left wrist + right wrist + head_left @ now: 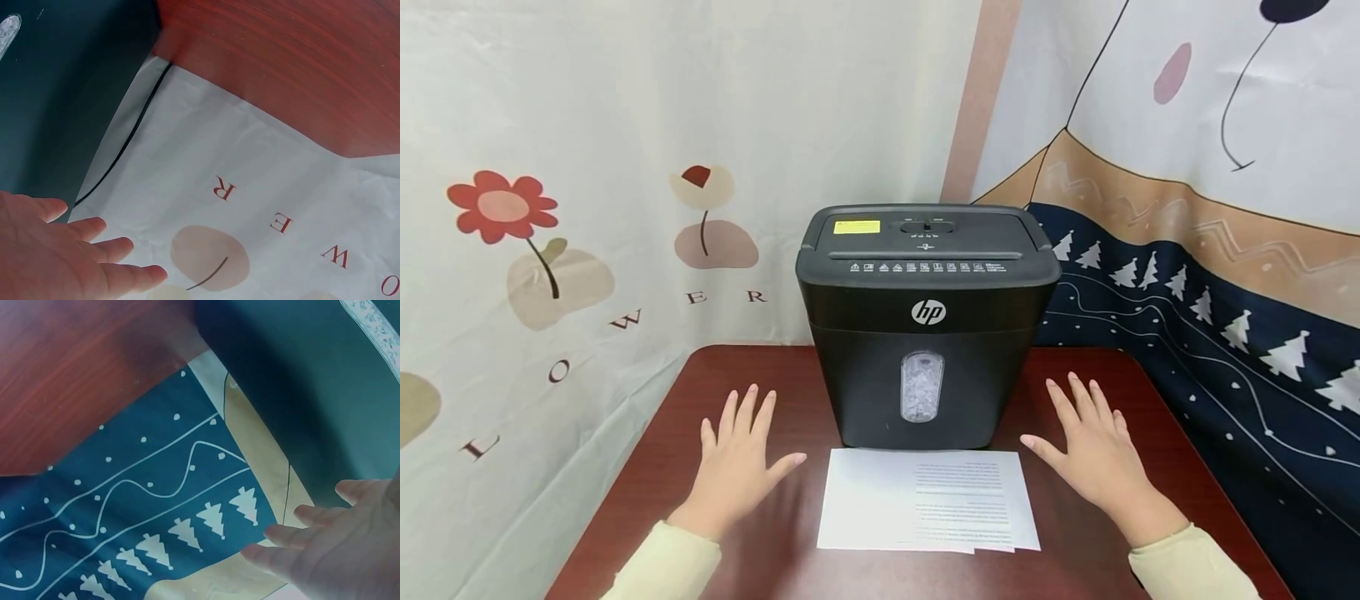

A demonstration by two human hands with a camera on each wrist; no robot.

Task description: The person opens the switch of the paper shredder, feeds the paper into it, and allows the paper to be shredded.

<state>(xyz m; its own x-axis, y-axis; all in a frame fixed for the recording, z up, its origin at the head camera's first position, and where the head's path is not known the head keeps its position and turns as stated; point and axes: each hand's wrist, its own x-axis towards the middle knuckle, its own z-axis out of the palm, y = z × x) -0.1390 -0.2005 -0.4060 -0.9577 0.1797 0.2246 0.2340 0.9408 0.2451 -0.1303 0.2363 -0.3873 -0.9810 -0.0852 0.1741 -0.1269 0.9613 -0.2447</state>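
A black paper shredder [865, 367] with an hp logo stands upright at the back middle of the table. White shreds show through its small front window [922, 387]. Flat in front of its base lies a short overlapping stack of paper sheets [872, 500], the top right one printed with text. To the left of the sheets my left hand [735, 467] is spread with straight fingers and holds nothing. My right hand [1097, 454] is spread the same way on the other side, also holding nothing. Both wrist views show the fingers beside the shredder's dark body.
The dark red wooden table [775, 542] has rounded back corners. Behind it hangs a printed curtain [820, 100] with flowers and letters, turning navy with white trees on the right. A black cord [128, 137] runs behind the shredder in the left wrist view.
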